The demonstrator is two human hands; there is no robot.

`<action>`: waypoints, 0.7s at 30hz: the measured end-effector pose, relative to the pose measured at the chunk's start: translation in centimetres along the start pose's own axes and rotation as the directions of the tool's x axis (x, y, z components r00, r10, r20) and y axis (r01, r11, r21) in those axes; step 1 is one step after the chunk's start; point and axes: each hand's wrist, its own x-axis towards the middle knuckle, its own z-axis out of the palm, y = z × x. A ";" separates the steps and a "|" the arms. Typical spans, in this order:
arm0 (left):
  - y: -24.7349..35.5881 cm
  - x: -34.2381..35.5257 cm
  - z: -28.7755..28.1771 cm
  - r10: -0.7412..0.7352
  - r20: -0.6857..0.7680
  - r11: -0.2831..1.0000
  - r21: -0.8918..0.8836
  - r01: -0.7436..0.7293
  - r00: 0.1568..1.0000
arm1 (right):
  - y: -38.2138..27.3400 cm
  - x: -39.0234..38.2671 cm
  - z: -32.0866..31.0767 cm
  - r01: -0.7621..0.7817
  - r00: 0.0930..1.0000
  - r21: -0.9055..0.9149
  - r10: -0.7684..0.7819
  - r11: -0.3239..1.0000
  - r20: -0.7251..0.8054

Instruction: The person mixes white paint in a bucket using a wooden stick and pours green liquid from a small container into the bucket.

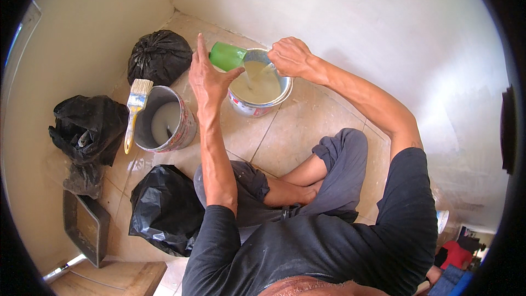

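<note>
Over paint tin (257, 90), green cup (227, 56) tipped rightward

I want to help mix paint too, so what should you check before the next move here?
1. Green cup tipped over the paint can: ok.
2. Left hand on the cup: ok, though the grip itself is hidden.
3. Right hand on the can's far rim: ok.
4. Can standing flat on the tiled floor: ok.
5. Room left in the can: ok, paint sits below the rim.
6. Brush resting across the second can, clear of the arms: ok.
</note>
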 end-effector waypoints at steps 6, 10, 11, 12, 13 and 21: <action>0.0 0.1 0.5 0.106 0.027 0.992 0.070 -0.107 0.994 | -0.5 0.1 0.4 0.005 0.999 -0.026 -0.004 1.000 0.035; -0.6 0.0 0.8 0.060 -0.025 0.995 -0.083 -0.062 0.998 | -0.8 0.7 1.6 0.047 0.996 -0.002 -0.047 0.999 0.076; -0.9 0.0 0.8 0.003 -0.004 0.991 -0.134 -0.003 1.000 | -1.0 0.9 1.8 0.064 0.995 0.009 -0.065 0.998 0.073; -1.2 0.1 0.8 -0.053 0.019 0.981 -0.184 0.056 0.998 | -1.3 1.1 2.0 0.082 0.994 0.020 -0.083 0.996 0.069; -1.5 0.3 0.7 -0.108 0.044 0.966 -0.233 0.115 0.993 | -1.5 1.4 2.1 0.101 0.993 0.031 -0.102 0.994 0.066; -4.7 0.7 -0.4 -0.450 0.293 0.620 -0.577 0.531 0.844 | -4.1 5.1 4.4 0.167 0.986 0.061 -0.166 0.984 -0.018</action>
